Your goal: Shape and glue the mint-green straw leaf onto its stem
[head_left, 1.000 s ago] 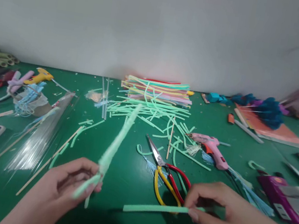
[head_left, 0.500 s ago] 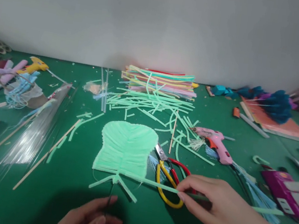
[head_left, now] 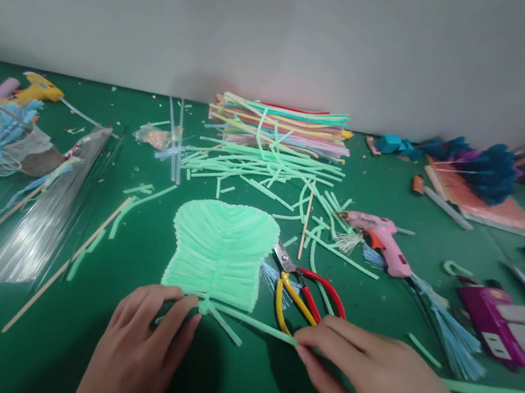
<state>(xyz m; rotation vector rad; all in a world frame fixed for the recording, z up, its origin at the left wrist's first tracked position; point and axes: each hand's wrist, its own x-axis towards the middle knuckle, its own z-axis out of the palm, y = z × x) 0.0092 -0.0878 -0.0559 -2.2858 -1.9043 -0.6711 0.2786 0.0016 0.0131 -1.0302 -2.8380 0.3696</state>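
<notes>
A mint-green pipe-cleaner leaf shape [head_left: 221, 253], built of rows fanning from a middle rib, lies in front of me. My left hand [head_left: 143, 337] is closed at its lower left edge, fingertips by the stem knot; the thumb side is partly hidden. My right hand [head_left: 359, 371] pinches a long mint-green pipe cleaner [head_left: 257, 323] that runs from the knot and reappears past my wrist on the right. A short loose end [head_left: 226, 328] points down from the knot. Scissors [head_left: 309, 294] with red and yellow handles lie under the right fingers, blades toward the leaf.
Cut green pipe cleaners [head_left: 262, 163] are strewn behind the leaf, with a coloured bundle [head_left: 278, 126] against the wall. A pink glue gun [head_left: 387, 243] lies right, beyond a purple device [head_left: 497, 320]. Wooden sticks [head_left: 67, 265] and clear rods [head_left: 37, 234] lie left.
My left hand has moved up from below the stem to the leaf's lower left edge. My right hand, still pinching the pipe cleaner, has shifted slightly left and down. The view has also shifted.
</notes>
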